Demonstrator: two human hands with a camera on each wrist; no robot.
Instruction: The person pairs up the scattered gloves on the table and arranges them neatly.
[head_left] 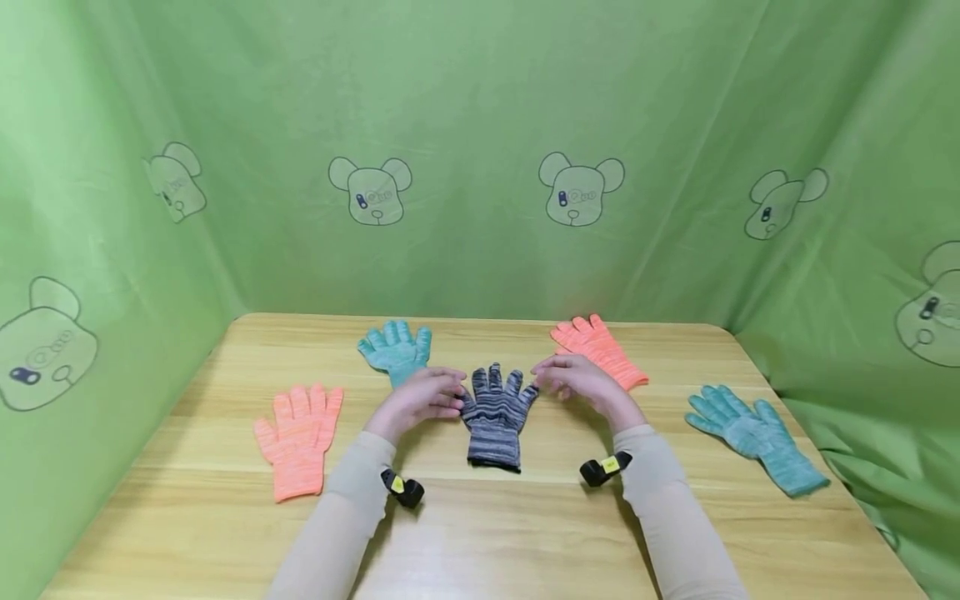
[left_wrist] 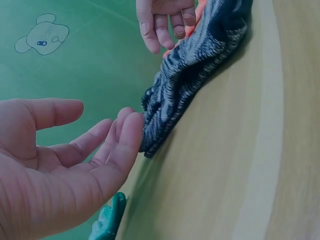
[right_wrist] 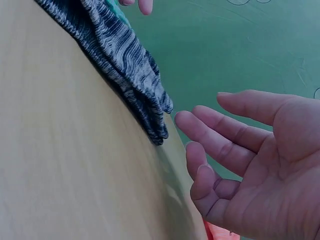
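A knitted glove in mottled black and grey (head_left: pixel 497 417) lies in the middle of the table, fingers pointing away and its dark cuff towards the person. Beside its left edge is the left hand (head_left: pixel 426 395), fingers loosely bent with nothing in them. In the left wrist view those fingertips (left_wrist: pixel 131 125) come right up to the knitted fabric (left_wrist: pixel 185 70). On the other side the right hand (head_left: pixel 581 382) hovers near the glove's right finger, also holding nothing. The right wrist view has its fingers (right_wrist: pixel 220 140) half curled, a small gap away from the fabric (right_wrist: pixel 125 65).
Orange gloves lie at the left (head_left: pixel 298 442) and back right (head_left: pixel 600 350). Teal gloves lie at the back left (head_left: pixel 397 348), partly behind the left hand, and far right (head_left: pixel 757 435). The wooden table (head_left: pixel 480 533) is enclosed by green curtains (head_left: pixel 480 267) printed with bear heads.
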